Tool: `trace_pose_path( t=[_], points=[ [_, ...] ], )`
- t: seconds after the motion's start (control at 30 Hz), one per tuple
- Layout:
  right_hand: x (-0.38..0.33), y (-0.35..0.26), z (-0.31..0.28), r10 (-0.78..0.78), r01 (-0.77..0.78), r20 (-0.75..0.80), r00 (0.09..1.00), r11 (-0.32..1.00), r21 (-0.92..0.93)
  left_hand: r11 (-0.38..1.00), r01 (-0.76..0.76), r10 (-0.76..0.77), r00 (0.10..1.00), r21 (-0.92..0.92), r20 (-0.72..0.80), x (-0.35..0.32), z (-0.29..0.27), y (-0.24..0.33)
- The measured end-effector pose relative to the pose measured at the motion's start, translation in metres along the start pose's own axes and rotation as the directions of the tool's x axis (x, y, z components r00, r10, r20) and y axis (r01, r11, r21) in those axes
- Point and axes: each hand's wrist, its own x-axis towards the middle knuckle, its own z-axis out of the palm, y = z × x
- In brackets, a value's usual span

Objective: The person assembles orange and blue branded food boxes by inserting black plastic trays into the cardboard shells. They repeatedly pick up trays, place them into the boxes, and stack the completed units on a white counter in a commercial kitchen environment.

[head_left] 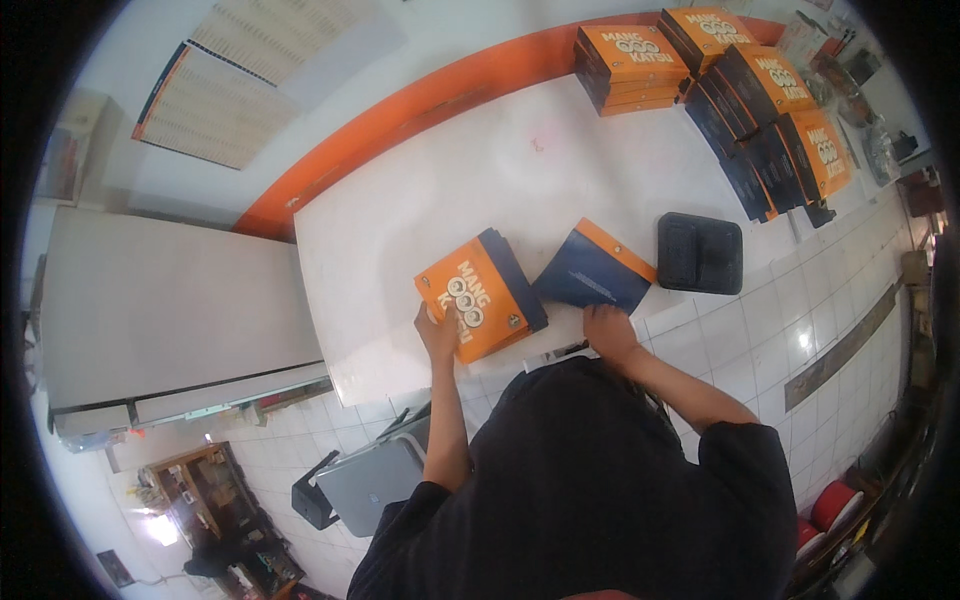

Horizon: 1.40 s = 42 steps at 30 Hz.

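Observation:
At the middle of the white table's near side lies a small stack of flat cardboard boxes (493,335), orange with navy sides. My left hand (437,335) grips the left edge of this stack, its thumb over the orange face and the other fingers mostly out of sight. Just right of the stack, a navy cardboard box (595,272) with an orange band lies tilted, printed face up. My right hand (608,330) has its fingers closed on the near edge of that box; the fingertips are partly hidden.
A black plastic tray (700,253) sits right of the navy box. Stacked orange boxes (630,70) fill the far right of the white table (400,200), with more navy and orange boxes (775,165) beside them. A grey-topped cabinet (180,300) stands left; a grey chair (375,485) is below.

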Motion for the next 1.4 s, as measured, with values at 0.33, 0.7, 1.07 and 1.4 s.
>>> trace_pose_path(
  t=[0.33,0.7,1.07,1.4],
  points=[
    [0.013,0.055,-0.201,0.368,-0.065,-0.355,0.859,0.767,0.639,0.922,-0.372,0.362,0.927,0.107,0.099,-0.053,0.045,0.097],
    [-0.004,0.061,-0.18,0.402,0.132,-0.12,0.908,-0.004,0.991,0.847,-0.269,0.404,0.887,-0.459,0.225,-0.101,0.015,0.224],
    [0.006,0.026,-0.17,0.418,0.101,0.049,0.907,-0.328,0.939,0.659,-0.745,0.648,0.633,0.105,0.422,-0.124,-0.006,0.234],
    [0.002,-0.011,-0.226,0.052,0.015,-0.015,0.999,-0.003,1.0,0.896,-0.367,-0.022,0.525,0.25,0.851,-0.127,-0.044,0.268]
  ],
)
